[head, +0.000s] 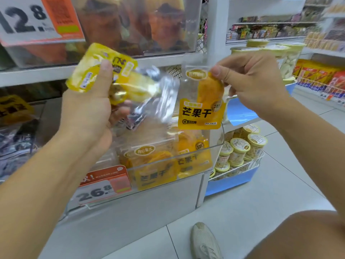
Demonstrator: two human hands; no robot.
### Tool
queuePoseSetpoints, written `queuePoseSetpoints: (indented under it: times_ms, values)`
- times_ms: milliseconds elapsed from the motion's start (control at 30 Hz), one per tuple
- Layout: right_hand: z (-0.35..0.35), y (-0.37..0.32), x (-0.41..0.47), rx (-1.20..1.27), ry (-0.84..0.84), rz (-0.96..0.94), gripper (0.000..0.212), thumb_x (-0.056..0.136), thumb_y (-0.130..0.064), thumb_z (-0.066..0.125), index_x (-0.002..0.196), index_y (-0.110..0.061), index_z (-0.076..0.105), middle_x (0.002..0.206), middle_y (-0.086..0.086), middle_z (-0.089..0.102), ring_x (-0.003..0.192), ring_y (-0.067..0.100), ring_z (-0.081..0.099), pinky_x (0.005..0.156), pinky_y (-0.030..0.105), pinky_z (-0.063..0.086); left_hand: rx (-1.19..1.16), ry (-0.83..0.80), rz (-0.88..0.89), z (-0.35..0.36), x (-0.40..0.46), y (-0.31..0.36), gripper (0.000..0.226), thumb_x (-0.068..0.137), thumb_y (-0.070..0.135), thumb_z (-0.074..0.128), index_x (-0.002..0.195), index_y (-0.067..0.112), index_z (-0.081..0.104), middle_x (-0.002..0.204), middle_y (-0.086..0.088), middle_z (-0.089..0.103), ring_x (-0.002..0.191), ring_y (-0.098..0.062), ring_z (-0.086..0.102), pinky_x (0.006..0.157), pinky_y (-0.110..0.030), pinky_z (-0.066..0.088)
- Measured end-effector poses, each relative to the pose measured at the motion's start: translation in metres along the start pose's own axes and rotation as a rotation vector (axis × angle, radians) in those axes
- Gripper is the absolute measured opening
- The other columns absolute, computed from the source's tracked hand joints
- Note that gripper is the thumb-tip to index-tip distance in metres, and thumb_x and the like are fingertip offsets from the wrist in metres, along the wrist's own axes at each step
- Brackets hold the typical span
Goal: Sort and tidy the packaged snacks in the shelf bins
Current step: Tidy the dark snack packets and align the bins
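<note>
My left hand (89, 109) grips a small stack of yellow dried-mango packets (104, 75), fanned out with clear and silvery backs showing. My right hand (248, 85) pinches the top of a single yellow mango packet (201, 107), which hangs upright between the two hands. Both are held above a clear plastic shelf bin (214, 146) that holds more of the same yellow packets (158, 165).
A price tag reading 26.8 (97, 189) is clipped to the bin's front. Another clear bin (130, 25) with orange snacks sits on the shelf above. Blue baskets with lidded snack cups (240, 148) stand to the right. My shoe (205, 242) rests on the tiled floor.
</note>
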State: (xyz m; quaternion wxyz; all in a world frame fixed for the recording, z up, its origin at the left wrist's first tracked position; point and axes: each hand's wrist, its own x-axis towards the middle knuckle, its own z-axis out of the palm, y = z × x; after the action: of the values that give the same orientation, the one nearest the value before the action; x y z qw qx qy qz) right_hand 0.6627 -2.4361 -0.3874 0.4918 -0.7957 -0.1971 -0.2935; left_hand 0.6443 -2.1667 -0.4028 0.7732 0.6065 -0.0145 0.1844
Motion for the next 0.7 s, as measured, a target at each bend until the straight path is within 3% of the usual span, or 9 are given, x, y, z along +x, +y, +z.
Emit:
queuePoseSetpoints:
  times_ms: [67,167,300,367,433,467,567,633,700]
  values:
    - [0.002,0.005,-0.002,-0.034,-0.081,0.04,0.008,0.091,-0.017,0.073,0.085,-0.021,0.075,0.07,-0.006,0.073,0.061,0.011,0.065,0.053,0.028,0.057,-0.107,-0.037,-0.02,0.0,0.002,0.0,0.013,0.091,0.035,0.071,0.096,0.023,0.067,0.096,0.005,0.074,0.083,-0.012,0.073,0.065,-0.026,0.059]
    - [0.011,0.015,-0.007,-0.158,-0.283,0.123,0.003,0.085,-0.008,0.078,0.088,-0.007,0.077,0.071,0.003,0.074,0.063,0.018,0.071,0.059,0.028,0.061,-0.164,-0.122,-0.085,0.001,0.002,0.002,0.014,0.093,0.017,0.066,0.107,0.017,0.066,0.098,0.003,0.076,0.089,-0.012,0.074,0.069,-0.024,0.058]
    - [0.036,0.019,-0.011,-0.576,-0.652,0.006,0.007,0.08,-0.018,0.083,0.082,-0.014,0.078,0.064,-0.01,0.068,0.06,0.001,0.063,0.059,0.014,0.047,-0.229,-0.174,-0.151,0.006,0.0,0.001,0.02,0.095,0.011,0.061,0.114,0.013,0.064,0.106,-0.003,0.076,0.097,-0.016,0.073,0.073,-0.027,0.059]
    - [0.04,0.014,-0.006,-0.722,-0.66,-0.035,0.015,0.078,-0.027,0.084,0.087,-0.017,0.078,0.073,-0.011,0.07,0.067,0.002,0.061,0.064,0.022,0.048,-0.243,-0.196,-0.16,0.011,-0.002,-0.002,0.026,0.096,0.011,0.06,0.122,0.009,0.062,0.114,-0.008,0.074,0.1,-0.019,0.073,0.074,-0.029,0.06]
    - [0.026,0.009,0.0,-0.751,-0.601,0.003,0.027,0.075,-0.034,0.087,0.096,-0.023,0.073,0.086,-0.016,0.065,0.074,-0.002,0.058,0.068,0.017,0.047,-0.263,-0.249,-0.163,0.017,-0.006,-0.004,0.031,0.098,0.013,0.058,0.128,0.008,0.058,0.121,-0.01,0.071,0.105,-0.023,0.071,0.078,-0.032,0.06]
    - [0.017,0.007,0.0,-0.599,-0.602,0.08,0.032,0.074,-0.034,0.087,0.097,-0.026,0.067,0.092,-0.015,0.065,0.083,-0.001,0.061,0.074,0.017,0.05,-0.283,-0.272,-0.161,0.021,-0.009,-0.004,0.031,0.098,0.013,0.057,0.129,0.01,0.058,0.122,-0.01,0.071,0.107,-0.023,0.071,0.079,-0.034,0.059]
    - [0.004,-0.004,-0.011,0.34,-0.608,0.306,0.036,0.083,-0.02,0.078,0.114,-0.017,0.062,0.114,0.007,0.07,0.111,0.029,0.067,0.094,0.044,0.056,-0.35,-0.352,-0.153,0.034,-0.015,-0.007,0.021,0.102,0.015,0.051,0.122,0.017,0.058,0.116,-0.004,0.073,0.104,-0.021,0.072,0.08,-0.033,0.059]
    - [0.01,-0.007,-0.014,0.611,-0.479,0.383,0.031,0.087,-0.019,0.068,0.115,-0.012,0.057,0.111,0.012,0.073,0.102,0.033,0.072,0.073,0.04,0.063,-0.224,-0.387,-0.129,0.043,-0.019,-0.008,0.02,0.103,0.022,0.051,0.121,0.02,0.06,0.113,-0.001,0.074,0.1,-0.02,0.072,0.074,-0.032,0.059]
    - [0.006,-0.013,-0.009,0.542,-0.326,0.339,0.025,0.084,-0.02,0.067,0.104,-0.016,0.054,0.099,0.008,0.076,0.086,0.028,0.075,0.051,0.027,0.058,0.214,-0.39,0.05,0.044,-0.013,-0.014,0.023,0.097,0.031,0.062,0.118,0.024,0.065,0.102,0.005,0.076,0.091,-0.014,0.073,0.069,-0.028,0.059]
